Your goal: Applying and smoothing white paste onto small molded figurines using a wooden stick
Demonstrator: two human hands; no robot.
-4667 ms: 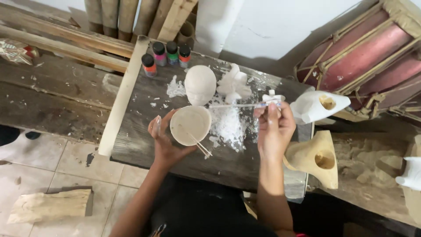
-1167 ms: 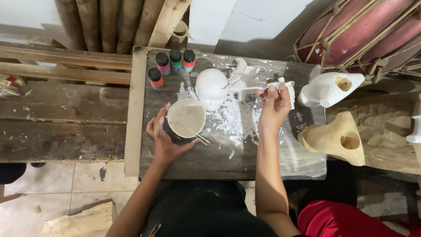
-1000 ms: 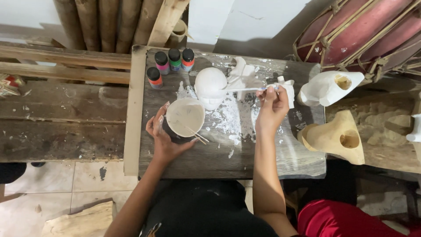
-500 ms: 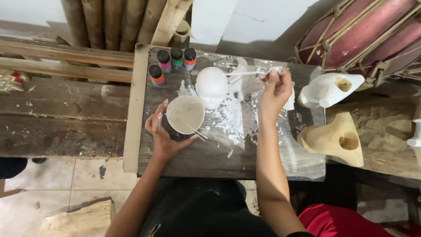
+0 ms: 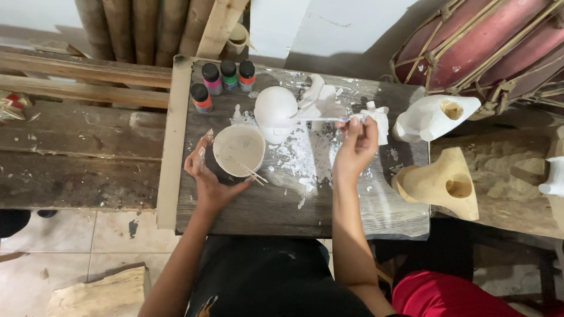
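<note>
My right hand (image 5: 355, 147), pinched on the brush (image 5: 326, 120), had moved up to the white head (image 5: 275, 113); my left hand (image 5: 208, 176) still cupped the bowl (image 5: 238, 150).

Bench top was a dark weathered wooden board (image 5: 282, 211), splattered with white paint (image 5: 302, 155). On it: four small paint bottles (image 5: 222, 82) at the far left corner, a cup (image 5: 238, 150), a white round head (image 5: 275, 111), a white mask (image 5: 432, 117), an unpainted wooden mask (image 5: 443, 183) at the right edge.
</note>
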